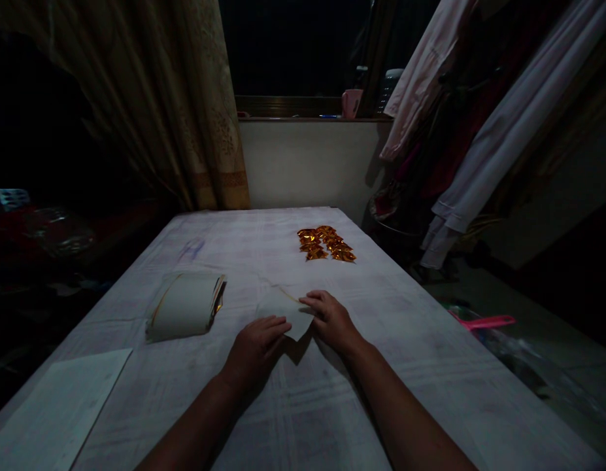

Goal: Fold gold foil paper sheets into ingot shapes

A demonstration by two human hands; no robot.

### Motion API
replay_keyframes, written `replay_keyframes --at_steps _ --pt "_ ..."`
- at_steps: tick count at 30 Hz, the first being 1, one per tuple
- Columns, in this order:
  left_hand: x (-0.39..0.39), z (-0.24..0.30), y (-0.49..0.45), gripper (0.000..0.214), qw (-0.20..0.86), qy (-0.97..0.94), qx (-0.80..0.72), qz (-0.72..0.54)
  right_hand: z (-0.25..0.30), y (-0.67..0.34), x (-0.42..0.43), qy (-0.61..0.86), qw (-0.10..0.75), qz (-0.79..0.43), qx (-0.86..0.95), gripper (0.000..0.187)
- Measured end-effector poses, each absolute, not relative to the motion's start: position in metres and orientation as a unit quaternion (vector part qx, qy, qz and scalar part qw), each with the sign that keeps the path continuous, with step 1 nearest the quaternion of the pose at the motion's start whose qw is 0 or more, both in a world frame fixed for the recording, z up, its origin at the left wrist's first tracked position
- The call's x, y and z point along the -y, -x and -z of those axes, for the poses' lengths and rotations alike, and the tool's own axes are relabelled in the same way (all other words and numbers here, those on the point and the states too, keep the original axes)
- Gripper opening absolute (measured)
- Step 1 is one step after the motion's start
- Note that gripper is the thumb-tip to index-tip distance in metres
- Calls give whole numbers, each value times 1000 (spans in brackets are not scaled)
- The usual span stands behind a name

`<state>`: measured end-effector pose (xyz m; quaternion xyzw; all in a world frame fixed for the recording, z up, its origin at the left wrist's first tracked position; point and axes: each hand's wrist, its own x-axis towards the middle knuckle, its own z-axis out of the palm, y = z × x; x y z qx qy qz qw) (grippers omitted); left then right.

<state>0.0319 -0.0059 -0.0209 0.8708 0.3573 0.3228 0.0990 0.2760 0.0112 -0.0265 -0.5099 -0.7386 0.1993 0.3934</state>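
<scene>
A pale sheet of paper (pixel 278 305) with a thin golden edge is held in front of me, its near corner bent to a point. My left hand (pixel 258 341) grips its near left side, fingers laid over the top and the thumb hidden. At the right edge, my right hand (pixel 333 320) pinches the sheet between thumb and fingers. To the left lies a thick stack of similar paper (pixel 185 307), curved on top, with gold foil showing at its right end. Farther back, several shiny gold folded foil pieces (pixel 327 243) sit in two rows.
A pale checked cloth (pixel 303 418) covers the table. White paper (pixel 62 405) lies at the near left. Behind stand a curtain (pixel 199 98) and a sill with a pink mug (pixel 352 103). Clothes (pixel 469 144) hang at the right, above a pink handle (pixel 489 322).
</scene>
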Motion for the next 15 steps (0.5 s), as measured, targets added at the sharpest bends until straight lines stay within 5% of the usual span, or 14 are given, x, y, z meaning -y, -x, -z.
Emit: replay_keyframes --at_steps 10,15 --pt "22 -3 -18 31 390 -762 -402 -326 -7 -275 1 374 286 -381 796 21" --pt "23 -1 -20 33 370 -688 -514 -353 -8 -255 2 503 259 -364 740 19"
